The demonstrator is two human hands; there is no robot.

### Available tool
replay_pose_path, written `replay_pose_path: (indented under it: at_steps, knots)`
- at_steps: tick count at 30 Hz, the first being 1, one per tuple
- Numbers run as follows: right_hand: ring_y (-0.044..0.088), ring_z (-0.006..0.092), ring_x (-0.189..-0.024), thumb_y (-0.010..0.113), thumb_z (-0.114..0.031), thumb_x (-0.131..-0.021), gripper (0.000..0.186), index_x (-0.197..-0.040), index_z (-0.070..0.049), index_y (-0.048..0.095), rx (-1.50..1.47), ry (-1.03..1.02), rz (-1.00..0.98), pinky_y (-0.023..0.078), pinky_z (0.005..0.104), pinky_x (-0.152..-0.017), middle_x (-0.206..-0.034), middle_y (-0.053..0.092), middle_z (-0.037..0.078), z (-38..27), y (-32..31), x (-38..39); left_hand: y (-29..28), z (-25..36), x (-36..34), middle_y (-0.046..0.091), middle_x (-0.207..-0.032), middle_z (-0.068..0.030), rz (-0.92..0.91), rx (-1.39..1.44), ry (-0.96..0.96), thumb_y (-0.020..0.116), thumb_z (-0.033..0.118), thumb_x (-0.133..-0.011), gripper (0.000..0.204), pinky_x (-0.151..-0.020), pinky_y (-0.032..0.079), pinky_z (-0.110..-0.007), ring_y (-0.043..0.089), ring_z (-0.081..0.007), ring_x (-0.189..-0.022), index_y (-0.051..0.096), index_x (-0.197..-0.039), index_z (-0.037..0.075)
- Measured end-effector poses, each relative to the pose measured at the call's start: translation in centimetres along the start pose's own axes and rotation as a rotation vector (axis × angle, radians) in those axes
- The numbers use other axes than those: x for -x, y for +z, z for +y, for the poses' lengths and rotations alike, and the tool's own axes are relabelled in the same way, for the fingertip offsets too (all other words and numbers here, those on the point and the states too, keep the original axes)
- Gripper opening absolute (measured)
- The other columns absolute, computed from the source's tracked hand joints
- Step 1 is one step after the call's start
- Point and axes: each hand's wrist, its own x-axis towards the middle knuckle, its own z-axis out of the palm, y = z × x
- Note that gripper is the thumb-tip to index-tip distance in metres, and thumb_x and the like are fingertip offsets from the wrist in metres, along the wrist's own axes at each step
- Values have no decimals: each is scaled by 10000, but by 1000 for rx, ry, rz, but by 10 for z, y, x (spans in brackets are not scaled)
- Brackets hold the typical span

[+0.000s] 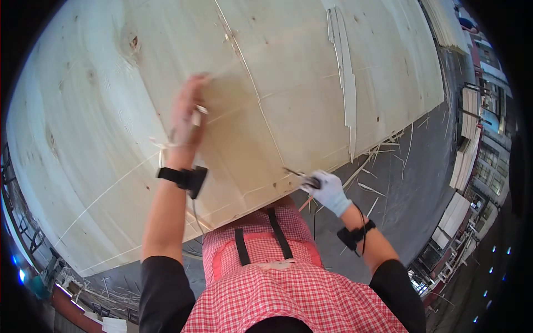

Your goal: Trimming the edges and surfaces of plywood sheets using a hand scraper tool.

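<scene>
A broad sheet of pale wood veneer (300, 122) lies in front of me, with thin seams running across it. My left hand (187, 119), bare and smeared by motion, is over the left-middle part of the sheet. Pale scraps show at its palm and wrist, but whether the fingers grip anything is unclear. At the sheet's near edge my right hand (330, 191), in a white glove, is closed around a knife (316, 182) with a dark handle. Its thin dark blade points left over the veneer, close to the lower end of a seam.
A long, jagged veneer strip (348, 94) lies on the right part of the sheet. Splinters (366, 175) litter the grey floor (413, 183) past the right edge. Stacked boards (466, 133) stand farther right. Black wrist straps (183, 178) with cables sit on both my forearms.
</scene>
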Motion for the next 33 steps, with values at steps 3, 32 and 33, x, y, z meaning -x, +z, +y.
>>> replay_pose_path:
  at_steps: [3,32,33]
  knots:
    - [579,142,-553,688,-232,-805,206,-820,-47,598,-772,362,344,469,269,-499,-689,584,19,8,7,45,64,23,59,476,-1299,-166,-282,-350,189,507,-1,-696,587,-1035,342,-415,422,-329,-1234,465,-1279,54]
    - [529,139,-491,500,-240,-911,534,-1385,-155,269,-964,88,957,452,304,-443,-726,567,50,-93,-10,-285,-108,0,198,478,-1273,-122,480,-1082,-157,369,18,-864,350,-955,413,-361,491,-288,-1135,543,-1167,38]
    - [540,151,-541,507,-219,-907,532,-1383,-134,284,-989,155,901,466,306,-504,-772,577,54,-101,-8,-266,-111,-1,201,478,-1273,-122,480,-1090,-171,369,18,-864,350,-955,413,-361,491,-288,-1135,543,-1167,38]
